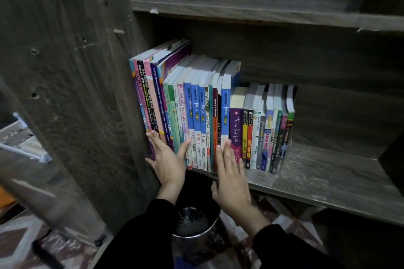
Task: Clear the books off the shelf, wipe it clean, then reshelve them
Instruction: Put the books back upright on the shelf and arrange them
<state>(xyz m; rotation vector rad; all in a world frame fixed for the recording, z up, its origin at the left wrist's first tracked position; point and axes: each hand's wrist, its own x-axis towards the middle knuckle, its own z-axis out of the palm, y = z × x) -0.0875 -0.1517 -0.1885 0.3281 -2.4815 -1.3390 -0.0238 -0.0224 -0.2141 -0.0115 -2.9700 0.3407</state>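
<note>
On the head camera I see the books [207, 116] standing in a row on the shelf [328, 177]. The left hand [168, 159] and right hand [229, 172] lie flat on the spines, fingers straight, gripping nothing. I'd worry an uneven shove topples the unsupported right-end books, or drops one into the bin [196, 225] below.

A home, seemingly a study corner: a dark wood-grain bookshelf [328, 190] holds a row of school textbooks [203, 116], while a patterned rug [19, 238] covers the floor below, where a small metal waste bin [192, 244] stands.
</note>
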